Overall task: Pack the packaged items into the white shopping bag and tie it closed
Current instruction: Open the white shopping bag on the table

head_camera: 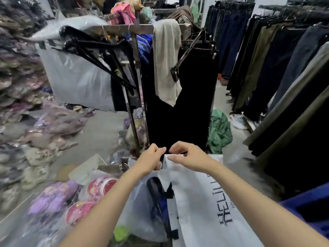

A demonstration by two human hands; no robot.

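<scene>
Between the two forearms in the head view, the white shopping bag hangs with its mouth held up near a rack of dark trousers. The left hand and right hand each pinch the bag's top edge, fingers closed on the plastic and almost touching. A dark blue packaged item shows through the bag's side, while other packaged items lie just left of it. This looks like opening the mouth or gathering it; blur hides which. Next, either more packets go in, or the top is twisted and knotted.
</scene>
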